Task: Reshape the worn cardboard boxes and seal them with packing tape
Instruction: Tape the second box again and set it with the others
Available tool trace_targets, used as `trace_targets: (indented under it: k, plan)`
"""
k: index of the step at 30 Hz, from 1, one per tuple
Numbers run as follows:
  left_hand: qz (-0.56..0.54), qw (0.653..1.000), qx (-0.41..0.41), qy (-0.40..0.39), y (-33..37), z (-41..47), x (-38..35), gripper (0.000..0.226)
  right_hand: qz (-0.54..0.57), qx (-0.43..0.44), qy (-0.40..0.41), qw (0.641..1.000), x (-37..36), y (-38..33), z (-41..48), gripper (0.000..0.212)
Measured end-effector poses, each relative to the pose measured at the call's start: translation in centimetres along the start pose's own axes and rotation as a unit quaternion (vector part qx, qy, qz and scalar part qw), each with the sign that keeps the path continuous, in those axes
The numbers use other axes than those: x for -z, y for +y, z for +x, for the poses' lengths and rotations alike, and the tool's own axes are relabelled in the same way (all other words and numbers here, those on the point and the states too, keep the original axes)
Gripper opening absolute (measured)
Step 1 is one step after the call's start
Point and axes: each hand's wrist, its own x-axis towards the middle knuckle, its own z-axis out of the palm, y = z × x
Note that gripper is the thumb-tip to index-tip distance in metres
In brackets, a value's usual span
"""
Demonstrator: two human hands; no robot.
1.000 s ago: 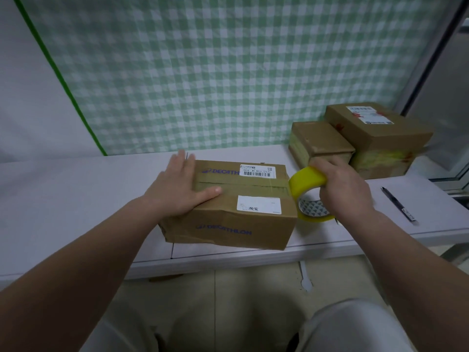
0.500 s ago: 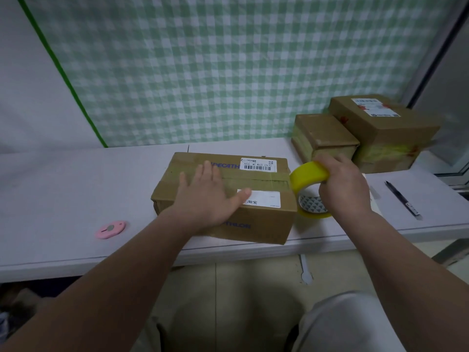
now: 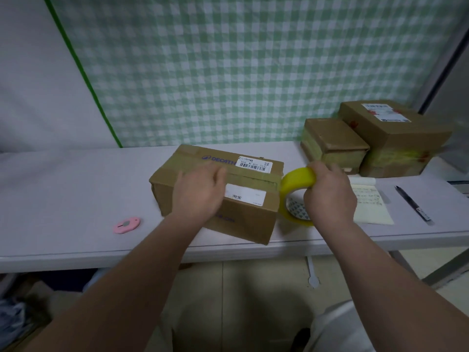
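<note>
Box (image 3: pixel 245 219) lies on the surface (image 3: pixel 76 186), long axis left to right, top seam along it. Left hand (image 3: pixel 199 191) rests flat on the box top, fingers relaxed, pressing over the seam. Right hand (image 3: pixel 327 196) grips the tape roll (image 3: pixel 295 179), held on edge just off the box's right end, in line with the seam. Tape seems to bridge roll and box, though blur obscures this. Cutter (image 3: pixel 126 225) lies well left of the box, nearer the left hand.

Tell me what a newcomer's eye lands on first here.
The bright yellow tape roll stands out first, gripped by the right hand at the right end of the Decathlon box on the white table. The left hand rests on that box's top; a pink cutter lies to its left.
</note>
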Motion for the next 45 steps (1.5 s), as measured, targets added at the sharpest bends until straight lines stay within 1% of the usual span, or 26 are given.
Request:
trace_targets:
  k: [2,3,4,5,6,7,9,10,11,13,18,21,22,24,25,27,29,31,32,33,35,38,40,43,45]
  plan:
    - [0.002,0.99,0.044,0.134,-3.2,-0.5,0.9,0.028,-0.011,-0.013,-0.003,1.0,-0.3,-1.2,-0.6,0.044]
    - [0.008,0.981,0.077,0.176,-4.8,-0.8,1.4,0.029,-0.011,-0.02,-0.005,1.0,-0.3,-1.8,-0.8,0.042]
    - [0.011,0.974,0.12,0.193,-6.4,-1.3,1.8,0.03,-0.007,-0.025,-0.007,1.0,-0.4,-2.3,-1.1,0.041]
    - [0.016,0.968,0.168,0.186,-8.0,-1.7,2.1,0.031,-0.001,-0.029,-0.01,1.0,-0.5,-2.8,-1.3,0.041]
    - [0.028,0.963,0.218,0.156,-9.5,-2.2,2.3,0.035,0.003,-0.032,-0.016,0.999,-0.5,-3.4,-1.4,0.041]
    - [0.051,0.959,0.258,0.106,-10.9,-2.7,2.2,0.039,0.008,-0.034,-0.025,0.999,-0.6,-3.9,-1.6,0.041]
    - [0.104,0.948,0.301,0.0,-13.4,-3.7,1.9,0.042,0.014,-0.033,-0.052,0.998,-0.6,-5.0,-1.8,0.045]
    - [0.121,0.943,0.306,-0.039,-14.6,-4.0,1.6,0.037,0.015,-0.031,-0.067,0.997,-0.7,-5.5,-2.0,0.047]
    - [0.128,0.942,0.303,-0.063,-15.3,-4.3,1.3,0.03,0.016,-0.028,-0.079,0.996,-0.6,-5.9,-2.1,0.049]
    - [0.126,0.947,0.286,-0.072,-16.4,-4.7,1.0,0.023,0.02,-0.018,-0.098,0.995,-0.6,-6.5,-2.4,0.051]
    - [0.117,0.957,0.263,-0.045,-16.8,-4.5,1.0,0.028,0.061,-0.017,-0.122,0.99,-0.5,-7.2,-2.7,0.05]
    - [0.047,0.969,0.244,-0.013,-15.1,-4.7,1.6,0.032,0.1,-0.02,-0.133,0.986,-0.4,-7.4,-2.8,0.051]
    - [0.02,0.975,0.22,0.007,-14.0,-4.7,1.9,0.034,0.116,-0.02,-0.135,0.984,-0.3,-7.4,-2.8,0.051]
    - [-0.037,0.988,0.138,0.052,-10.9,-4.4,2.8,0.032,0.14,-0.018,-0.139,0.98,-0.2,-7.3,-2.6,0.053]
    - [-0.078,0.99,0.094,0.073,-9.1,-4.2,3.4,0.026,0.153,-0.019,-0.145,0.977,0.0,-7.2,-2.4,0.054]
    - [-0.148,0.985,0.035,0.084,-5.3,-3.8,4.7,0.014,0.213,-0.034,-0.168,0.962,0.5,-7.0,-2.2,0.056]
    - [-0.173,0.982,-0.004,0.068,-2.2,-3.1,5.4,0.016,0.297,-0.061,-0.202,0.931,1.0,-6.8,-2.0,0.048]
    - [-0.173,0.983,-0.038,0.042,0.0,-2.1,5.5,0.019,0.379,-0.09,-0.237,0.89,1.4,-6.7,-1.6,0.031]
    - [-0.17,0.984,-0.051,0.028,0.8,-1.6,5.2,0.021,0.403,-0.106,-0.254,0.873,1.6,-6.7,-1.4,0.03]
    - [-0.167,0.984,-0.063,0.015,1.7,-1.1,4.9,0.022,0.415,-0.116,-0.269,0.861,1.8,-6.7,-1.2,0.036]
    - [-0.163,0.983,-0.082,-0.012,3.0,-0.3,4.1,0.024,0.422,-0.108,-0.286,0.853,2.0,-6.5,-0.9,0.042]
    - [-0.166,0.978,-0.112,-0.05,4.2,0.6,2.8,0.026,0.436,-0.065,-0.297,0.847,2.0,-6.0,-0.9,0.032]
    - [-0.162,0.975,-0.132,-0.072,4.4,1.0,2.1,0.032,0.457,-0.063,-0.306,0.833,2.0,-5.5,-1.0,0.024]
    - [-0.149,0.973,-0.138,-0.106,3.9,1.9,1.9,0.051,0.475,-0.083,-0.307,0.82,1.7,-5.0,-0.7,0.026]
    - [-0.09,0.976,-0.141,-0.141,3.0,2.6,1.9,0.066,0.504,-0.119,-0.294,0.804,1.5,-4.8,-0.5,0.029]
